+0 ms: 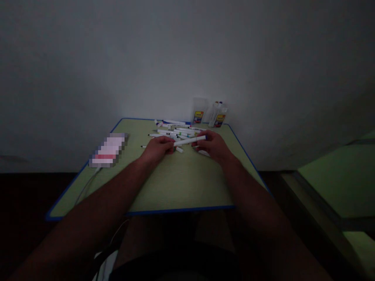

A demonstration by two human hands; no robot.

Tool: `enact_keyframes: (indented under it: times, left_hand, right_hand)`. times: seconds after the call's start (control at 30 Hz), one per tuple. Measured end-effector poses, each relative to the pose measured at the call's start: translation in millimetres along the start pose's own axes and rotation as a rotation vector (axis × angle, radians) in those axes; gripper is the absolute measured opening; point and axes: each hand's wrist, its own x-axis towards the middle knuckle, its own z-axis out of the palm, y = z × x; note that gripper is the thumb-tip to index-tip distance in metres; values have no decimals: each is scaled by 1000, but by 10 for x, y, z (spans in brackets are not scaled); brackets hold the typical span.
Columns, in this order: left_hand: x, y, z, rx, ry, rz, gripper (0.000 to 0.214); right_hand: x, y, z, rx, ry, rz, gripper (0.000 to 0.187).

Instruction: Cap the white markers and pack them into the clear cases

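Observation:
Both hands hold one white marker pen (pixel 189 141) level above a small green table (pixel 175 183) with a blue rim. My left hand (pixel 158 149) is closed round the pen's left end. The right end is gripped by my right hand (pixel 212 145). Just behind the hands lies a loose heap of several white marker pens (pixel 175 132) with coloured tips. The room is dim and fine detail is lost.
Two clear pen cases with yellow labels (pixel 199 113) (pixel 218 115) stand at the table's back edge against the wall. A blurred-out flat object (pixel 109 150) lies on the left with a cable running off it. Another green surface (pixel 336 183) is on the right.

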Motion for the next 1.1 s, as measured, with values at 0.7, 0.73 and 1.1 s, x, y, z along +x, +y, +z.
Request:
enact_keyframes:
  times: [0.7, 0.73, 1.1]
  left_hand:
    - [12, -11, -29, 37, 44, 117, 19]
    - [16, -20, -32, 31, 40, 134, 23]
    - [-83, 33, 27, 48, 1, 335, 31]
  right_hand:
    - [21, -22, 13, -201, 171, 31, 22]
    - [33, -14, 5, -232, 196, 60, 18]
    - [35, -24, 16, -430, 232, 208, 14]
